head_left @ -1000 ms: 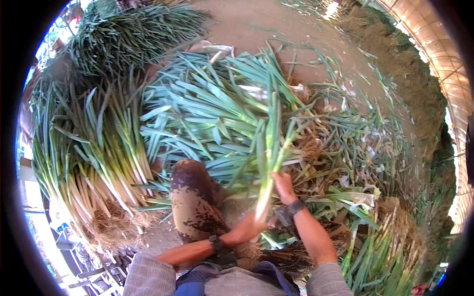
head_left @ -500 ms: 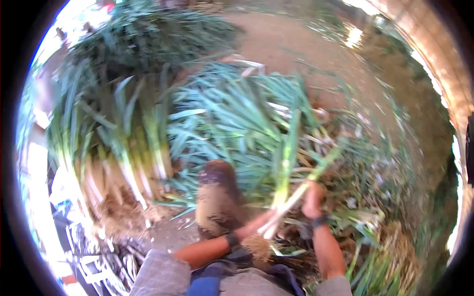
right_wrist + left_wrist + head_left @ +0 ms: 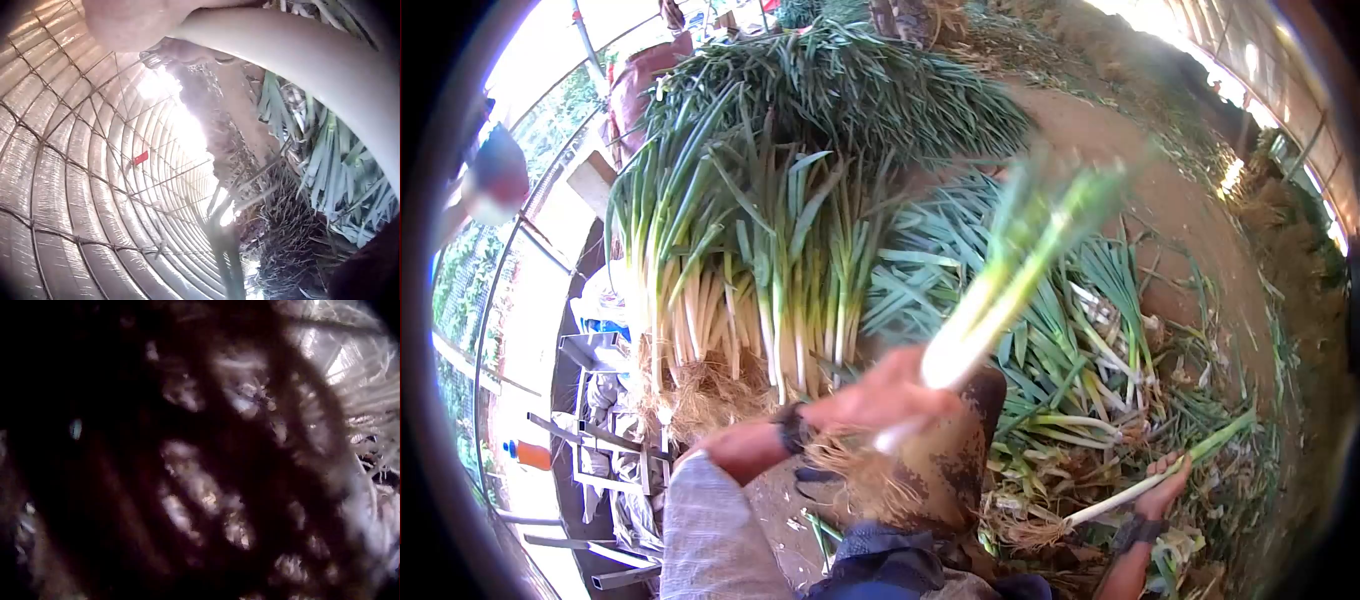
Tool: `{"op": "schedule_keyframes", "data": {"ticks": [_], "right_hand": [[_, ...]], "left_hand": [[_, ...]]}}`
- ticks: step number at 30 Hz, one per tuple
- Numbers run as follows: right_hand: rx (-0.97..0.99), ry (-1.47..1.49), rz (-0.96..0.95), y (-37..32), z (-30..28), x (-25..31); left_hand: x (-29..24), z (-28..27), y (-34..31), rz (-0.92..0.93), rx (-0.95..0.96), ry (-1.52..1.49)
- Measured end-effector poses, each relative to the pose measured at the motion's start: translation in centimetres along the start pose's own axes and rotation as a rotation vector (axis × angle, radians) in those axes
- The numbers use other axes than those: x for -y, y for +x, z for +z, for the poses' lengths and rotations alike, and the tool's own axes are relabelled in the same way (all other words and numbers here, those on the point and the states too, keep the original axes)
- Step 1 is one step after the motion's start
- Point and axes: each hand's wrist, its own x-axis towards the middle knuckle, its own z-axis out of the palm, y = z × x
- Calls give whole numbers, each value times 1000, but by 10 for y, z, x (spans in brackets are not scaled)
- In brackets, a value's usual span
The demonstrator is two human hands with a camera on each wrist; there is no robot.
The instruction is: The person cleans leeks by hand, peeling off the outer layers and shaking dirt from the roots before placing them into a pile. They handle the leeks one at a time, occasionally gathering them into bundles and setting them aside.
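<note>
In the head view my left hand [image 3: 890, 395] grips a couple of green onions [image 3: 1000, 290] by their white stems, held up over my knee. Their leafy tops are blurred, and roots [image 3: 865, 465] hang below the fist. Low on the right, my right hand [image 3: 1165, 490] holds a single green onion [image 3: 1100, 506] around its stem, tilted with its leaves up and to the right. That pale stem [image 3: 300, 50] crosses the top of the right wrist view beside part of the hand [image 3: 137, 22]. The left wrist view is mostly dark, with stringy roots [image 3: 375, 406] at its right edge.
Trimmed green onions [image 3: 770, 280] stand in a row at left, roots down. A dark leafy heap [image 3: 850, 90] lies behind them. Loose green onions [image 3: 930, 265] and peeled scraps [image 3: 1040, 480] cover the ground ahead and right. A metal frame [image 3: 605, 440] stands at left.
My hands have parted. The left has moved up and left with its green onions, and the right has moved outward to the right with one. The head view has swung left.
</note>
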Motion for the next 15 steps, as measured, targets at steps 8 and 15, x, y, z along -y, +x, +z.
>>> {"op": "schedule_keyframes", "data": {"ticks": [8, 15], "right_hand": [[77, -92, 49, -6, 30, -33], [165, -313, -48, -54, 82, -14]], "left_hand": [[129, -212, -6, 178, -948, 95], [399, -267, -48, -635, -1059, 886]]}}
